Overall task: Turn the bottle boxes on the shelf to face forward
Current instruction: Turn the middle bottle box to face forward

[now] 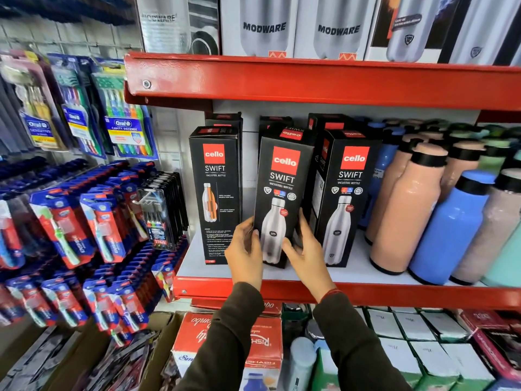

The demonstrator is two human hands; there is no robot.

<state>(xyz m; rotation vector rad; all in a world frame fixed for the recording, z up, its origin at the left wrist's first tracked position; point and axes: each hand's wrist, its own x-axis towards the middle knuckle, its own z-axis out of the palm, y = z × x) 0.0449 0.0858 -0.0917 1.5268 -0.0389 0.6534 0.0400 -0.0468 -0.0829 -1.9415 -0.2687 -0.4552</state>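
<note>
Three black cello Swift bottle boxes stand in the front row on the white shelf (352, 273). The middle box (282, 176) shows its front face with a steel bottle picture and leans slightly. My left hand (244, 253) grips its lower left edge and my right hand (308, 253) grips its lower right edge. The left box (215, 193) shows a side panel with a cutaway bottle and small text. The right box (345, 193) shows its front face. More black boxes stand behind them, mostly hidden.
Loose peach, blue and pale bottles (406, 210) crowd the shelf to the right. A red shelf lip (394, 294) runs below, another red shelf (310, 80) above with Modware boxes. Toothbrush packs (93, 221) hang at left. Boxes fill the lower shelf.
</note>
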